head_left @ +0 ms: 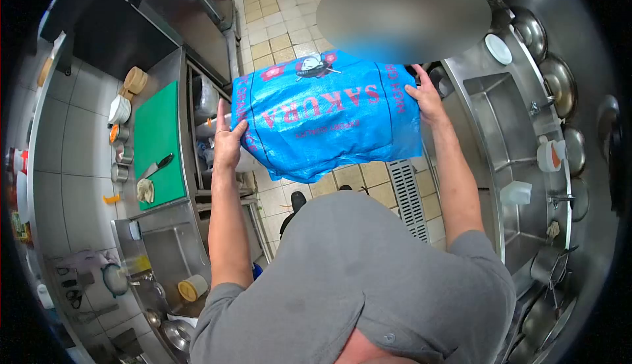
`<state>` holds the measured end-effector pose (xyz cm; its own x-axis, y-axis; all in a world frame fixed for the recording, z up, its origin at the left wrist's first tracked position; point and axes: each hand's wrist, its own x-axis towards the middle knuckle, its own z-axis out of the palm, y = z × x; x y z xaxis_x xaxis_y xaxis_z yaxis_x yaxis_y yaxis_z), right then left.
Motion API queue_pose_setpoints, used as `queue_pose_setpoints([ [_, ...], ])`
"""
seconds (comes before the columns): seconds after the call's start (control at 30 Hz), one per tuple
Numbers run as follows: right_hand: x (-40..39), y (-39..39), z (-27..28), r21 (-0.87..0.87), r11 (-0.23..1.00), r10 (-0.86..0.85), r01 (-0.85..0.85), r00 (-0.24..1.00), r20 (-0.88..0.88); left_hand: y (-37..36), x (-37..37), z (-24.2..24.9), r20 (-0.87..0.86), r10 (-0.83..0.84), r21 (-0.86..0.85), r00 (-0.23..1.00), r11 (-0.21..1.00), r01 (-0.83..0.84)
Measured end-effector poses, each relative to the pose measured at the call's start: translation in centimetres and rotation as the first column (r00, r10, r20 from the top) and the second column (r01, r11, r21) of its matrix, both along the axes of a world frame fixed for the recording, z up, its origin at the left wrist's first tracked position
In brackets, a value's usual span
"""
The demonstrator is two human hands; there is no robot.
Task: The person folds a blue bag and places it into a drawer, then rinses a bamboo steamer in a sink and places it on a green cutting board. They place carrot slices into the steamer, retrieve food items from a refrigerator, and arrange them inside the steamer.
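I hold a large blue woven sack [329, 117] with red "SAKURA" lettering up in front of my chest, above the tiled floor. My left hand [228, 141] grips its left edge and my right hand [426, 99] grips its right upper edge. The sack hangs spread between both hands, with its lower edge sagging. My grey shirt [355, 285] fills the lower middle of the view. A blurred patch lies just beyond the top of the sack.
On the left, a steel counter carries a green cutting board [157, 143] with a knife [158, 165], small bowls and a sink [168, 259]. A deep steel sink [510, 133] with pots and white containers is on the right. A floor drain grate [408, 196] lies below the sack.
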<state>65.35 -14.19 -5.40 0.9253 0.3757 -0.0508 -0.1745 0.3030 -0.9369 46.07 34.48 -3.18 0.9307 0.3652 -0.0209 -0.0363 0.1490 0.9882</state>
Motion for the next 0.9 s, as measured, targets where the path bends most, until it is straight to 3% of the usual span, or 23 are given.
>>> queue_pose_setpoints([
  [0.1,1.5,-0.6,-2.0,-0.031,0.999,0.021,-0.022,0.999,-0.044,2.5,-0.2,-0.7,-0.079,-0.044,0.091,0.996,0.995,0.051],
  [0.17,1.1,-1.0,-1.5,-0.113,0.994,0.000,-0.001,1.000,-0.007,2.8,-1.0,-0.6,-0.138,-0.115,-0.009,0.984,0.993,0.115],
  [0.27,-2.3,-1.0,5.1,-0.176,0.983,0.063,-0.045,0.993,0.098,-1.3,-2.8,2.6,-0.065,-0.125,0.316,0.990,0.939,0.139],
  [0.3,-2.7,-1.2,5.9,-0.361,0.932,0.113,-0.040,0.977,0.183,-1.3,-3.0,2.6,-0.065,-0.130,0.314,0.989,0.938,0.144],
  [0.33,-2.9,-1.3,6.4,-0.531,0.847,0.180,-0.019,0.951,0.253,-1.2,-3.2,2.5,-0.231,-0.059,0.544,0.971,0.820,0.179],
  [0.37,-2.6,-1.6,6.6,-0.530,0.848,0.179,-0.020,0.951,0.251,-1.1,-3.4,2.5,-0.366,0.056,0.725,0.929,0.643,0.247],
  [0.43,-1.0,-2.3,7.0,-0.876,0.476,0.471,0.075,0.820,0.326,0.9,-3.4,-1.7,-0.294,0.058,0.737,0.954,0.649,0.188],
  [0.47,-0.3,-2.1,7.3,-0.910,0.385,0.435,0.153,0.840,0.325,1.6,-3.4,-3.2,-0.193,0.129,0.833,0.973,0.545,0.093],
  [0.5,-0.8,-1.7,8.3,-0.910,0.385,0.434,0.152,0.840,0.324,1.8,-3.4,-3.8,-0.082,0.185,0.905,0.979,0.425,-0.005],
  [0.53,-1.7,-1.1,10.1,-0.787,0.512,0.440,0.345,0.681,0.585,1.1,-3.7,-3.7,0.044,0.178,0.944,0.983,0.315,-0.100],
  [0.57,-2.7,-0.3,12.0,-0.603,0.631,0.402,0.488,0.460,0.792,1.5,-4.2,-5.0,0.061,0.136,0.962,0.989,0.256,-0.095],
  [0.6,-3.8,0.6,13.8,-0.555,0.737,0.363,0.386,0.467,0.806,1.9,-5.2,-7.4,0.008,0.086,0.946,0.996,0.321,-0.036],
  [0.63,-5.0,1.4,15.0,-0.595,0.749,0.448,0.291,0.439,0.779,2.4,-6.6,-9.4,-0.041,0.032,0.924,0.999,0.382,0.026],
  [0.67,-6.5,2.1,16.0,-0.632,0.750,0.526,0.196,0.403,0.749,3.2,-8.9,-10.1,-0.363,-0.107,0.872,0.926,0.310,0.378],
  [0.7,-9.2,3.4,17.1,-0.670,0.716,0.617,0.195,0.273,0.738,3.8,-10.0,-10.4,-0.647,-0.212,0.708,0.732,0.187,0.680],
  [0.73,-12.5,5.5,18.6,-0.738,0.640,0.719,0.212,0.171,0.673,3.3,-9.4,-8.8,-0.650,-0.220,0.708,0.728,0.173,0.685],
  [0.8,-18.1,8.4,21.0,-0.732,0.675,0.734,0.094,0.020,0.679,0.8,-8.7,-3.6,-0.889,-0.097,0.424,0.448,0.200,0.884],
  [0.83,-19.8,9.7,21.2,-0.726,0.685,0.728,0.066,-0.052,0.683,1.4,-6.8,-3.0,-0.707,-0.319,0.553,0.631,0.305,0.775],
  [0.87,-20.8,11.3,20.8,-0.703,0.709,0.705,0.054,-0.075,0.705,0.4,-5.3,-3.7,-0.534,-0.291,0.589,0.794,0.545,0.596],
  [0.9,-21.7,12.4,20.3,-0.681,0.731,0.681,0.038,-0.099,0.726,-3.5,-3.4,-0.1,-0.543,-0.439,0.378,0.716,0.633,0.675],
])
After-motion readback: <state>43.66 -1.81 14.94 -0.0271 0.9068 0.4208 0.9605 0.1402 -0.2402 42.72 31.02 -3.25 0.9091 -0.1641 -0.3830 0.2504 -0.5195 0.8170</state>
